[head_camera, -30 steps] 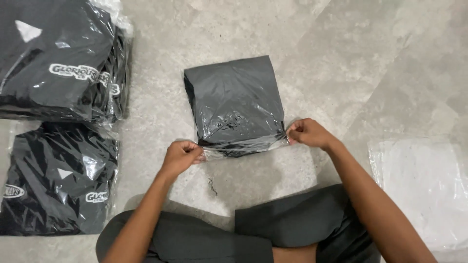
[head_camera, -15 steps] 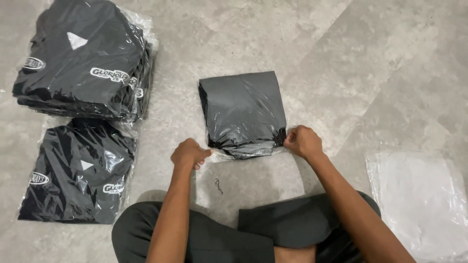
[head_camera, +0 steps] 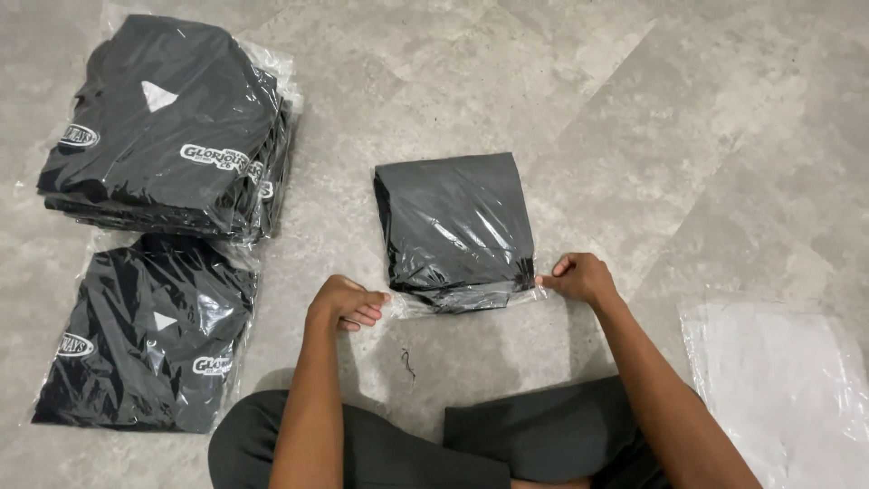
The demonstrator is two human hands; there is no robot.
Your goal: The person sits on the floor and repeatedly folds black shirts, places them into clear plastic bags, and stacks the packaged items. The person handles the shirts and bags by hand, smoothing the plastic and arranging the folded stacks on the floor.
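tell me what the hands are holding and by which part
Both hands pinch the open near edge of the clear bag around the folded dark garment: left hand at its left corner, right hand at its right.

Clear-bagged dark garment (head_camera: 457,231) centre; bagged black stack (head_camera: 167,136) far left; empty clear bags (head_camera: 787,380) right

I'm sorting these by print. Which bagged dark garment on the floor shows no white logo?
The plain dark folded garment in clear plastic held between the left hand and right hand. The stack and single pack at left show white logos.
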